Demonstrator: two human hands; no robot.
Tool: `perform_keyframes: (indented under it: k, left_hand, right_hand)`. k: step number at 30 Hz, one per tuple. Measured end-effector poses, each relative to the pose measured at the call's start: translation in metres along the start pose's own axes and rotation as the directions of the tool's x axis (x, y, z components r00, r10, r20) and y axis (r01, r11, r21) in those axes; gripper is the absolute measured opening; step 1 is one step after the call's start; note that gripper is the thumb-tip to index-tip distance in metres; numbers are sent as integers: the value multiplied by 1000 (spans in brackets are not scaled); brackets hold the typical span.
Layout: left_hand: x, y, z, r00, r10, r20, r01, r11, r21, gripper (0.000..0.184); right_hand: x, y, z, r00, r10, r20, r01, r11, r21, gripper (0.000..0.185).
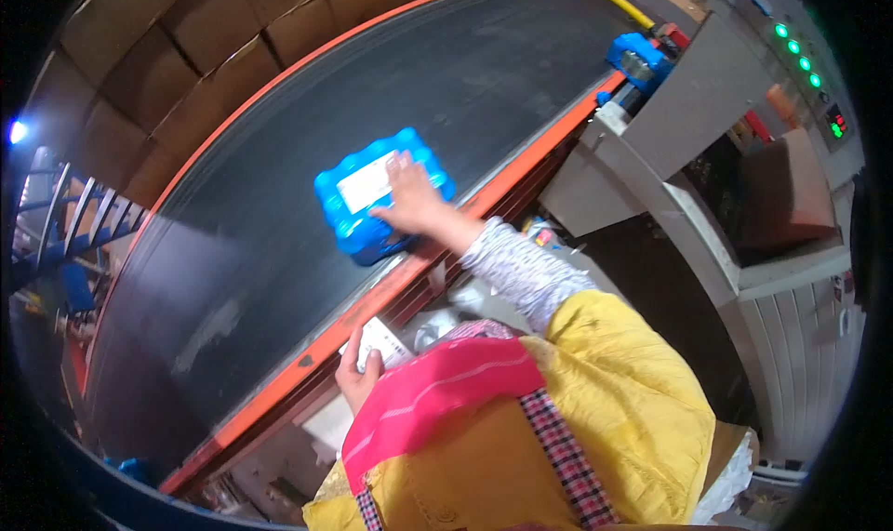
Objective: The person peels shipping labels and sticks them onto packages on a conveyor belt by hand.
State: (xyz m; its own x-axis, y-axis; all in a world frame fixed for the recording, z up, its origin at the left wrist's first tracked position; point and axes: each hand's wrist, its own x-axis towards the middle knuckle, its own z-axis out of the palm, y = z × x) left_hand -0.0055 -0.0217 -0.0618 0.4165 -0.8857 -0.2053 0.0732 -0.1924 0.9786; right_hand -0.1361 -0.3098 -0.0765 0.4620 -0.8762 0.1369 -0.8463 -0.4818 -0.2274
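A blue shrink-wrapped pack with a scalloped outline lies on the dark conveyor belt, near its orange side rail. On its top is a white label. My right hand rests over the label's right edge, fingers outstretched and palm down. Close to my body, below the rail, my left hand is partly hidden by the pink apron top. Its thumb and a finger are bent around white printed labels; the rest of its grip is out of sight.
Another blue pack sits at the machine's mouth, upper right. Green lights glow on the control panel. Stacked brown cartons line the belt's far side. The orange rail runs between me and the dark belt.
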Motion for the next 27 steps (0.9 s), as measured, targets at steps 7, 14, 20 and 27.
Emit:
perform_keyframes:
  k: [7,14,20,27]
  left_hand:
    - [-3,13,7,996,88,17,-86,994,-69,44]
    - [-8,14,1,966,254,-38,-249,963,103,46]
    - [-8,14,10,950,308,-55,-306,951,52,55]
    - [5,-13,-7,961,25,276,6,994,-109,12]
  right_hand:
    - [-29,-80,16,909,-410,-73,416,891,182,84]
    - [-97,-102,-68,676,-635,374,89,574,814,33]
    - [-149,-79,-29,809,-539,-234,498,417,760,27]
    - [-170,-64,-49,885,-464,-31,300,520,800,15]
